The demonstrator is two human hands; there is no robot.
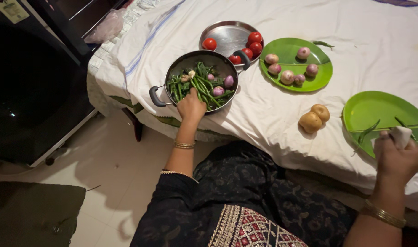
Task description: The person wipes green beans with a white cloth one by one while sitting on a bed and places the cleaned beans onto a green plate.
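Note:
My left hand [191,107] reaches into the near rim of a steel pot [181,64] with two black handles. The pot holds green chillies [200,87] and a few small purple onions [229,81]. My fingers are curled over the chillies; whether they grip one is hidden. My right hand [397,158] rests on the near edge of a green plate [373,110] at the right, closed on a white piece [402,135], next to long green chillies [368,131] lying on that plate.
A steel plate [227,36] holds several red tomatoes [255,43]. A second green plate [289,50] carries several small onions. Two potatoes [315,118] lie on the white cloth [378,41]. A dark cabinet [30,82] stands left beyond the tiled floor.

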